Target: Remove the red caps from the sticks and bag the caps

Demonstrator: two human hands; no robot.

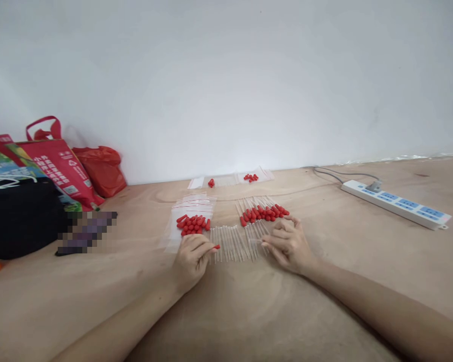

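My left hand (194, 257) pinches a red rubber bulb (216, 247) between thumb and fingertips. Opposite it, my right hand (290, 245) is closed on a thin clear glass dropper tube (255, 241), held roughly level with its end toward the bulb; the two are apart. Below and between the hands lies a row of bare glass tubes (230, 244). Behind my left hand, loose red bulbs (192, 224) are heaped on clear zip bags (176, 213). Behind my right hand, several droppers (264, 212) lie side by side with red bulbs on their near ends.
Farther back, by the wall, bags (197, 182) lie with more tubes and bulbs. A white power strip (396, 203) with a plugged-in cable is at right. At left stand a red shopping bag (62, 171), a red plastic bag (101, 171) and a black bag (22, 216).
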